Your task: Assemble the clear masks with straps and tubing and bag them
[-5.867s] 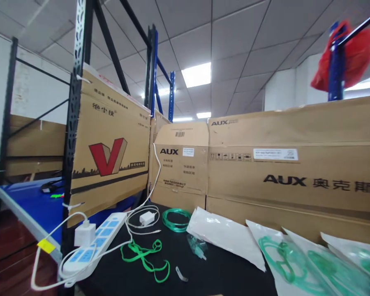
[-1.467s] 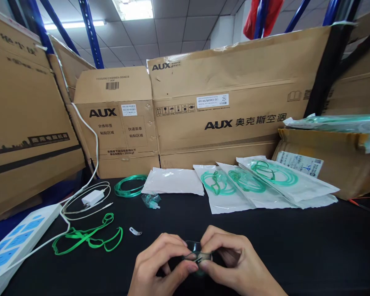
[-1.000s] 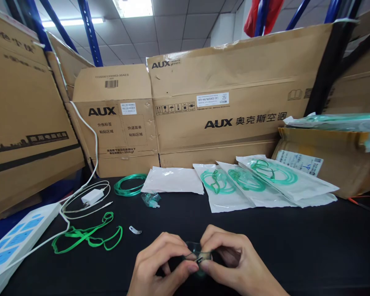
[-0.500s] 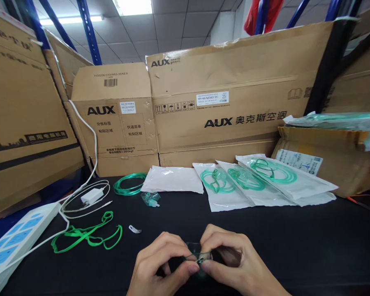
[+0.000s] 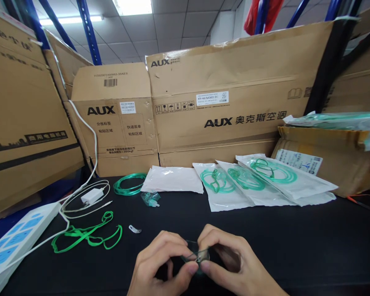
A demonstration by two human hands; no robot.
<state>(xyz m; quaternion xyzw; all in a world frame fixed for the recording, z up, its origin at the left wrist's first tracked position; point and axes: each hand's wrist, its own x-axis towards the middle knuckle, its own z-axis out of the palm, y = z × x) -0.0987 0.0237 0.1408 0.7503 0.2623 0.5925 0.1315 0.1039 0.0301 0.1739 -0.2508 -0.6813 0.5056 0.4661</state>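
Low in the middle of the head view, a clear, green-tinted oxygen mask (image 5: pixel 193 246) is held between both hands, mostly covered by the fingers. My left hand (image 5: pixel 165 263) pinches one side of it between thumb and forefinger. From the other side my right hand (image 5: pixel 230 257) grips it, thumb and fingertips nearly meeting the left ones at a small fitting. A bent metal nose clip (image 5: pixel 135 229) lies on the black table to the left of my hands. Beyond that is a loose green elastic strap (image 5: pixel 86 234).
Coiled green tubing (image 5: pixel 128 184), a small bagged connector (image 5: pixel 151 199) and a white pouch (image 5: pixel 174 179) lie farther back. Several packaged mask sets (image 5: pixel 274 174) overlap at right. A power strip (image 5: pixel 24 238) and white charger (image 5: pixel 92 196) occupy the left. Cardboard boxes (image 5: pixel 234 82) wall the back.
My right hand has shifted slightly left, and the mask has turned a little between the fingers. Both hands keep their pinch; the things on the table have not moved.
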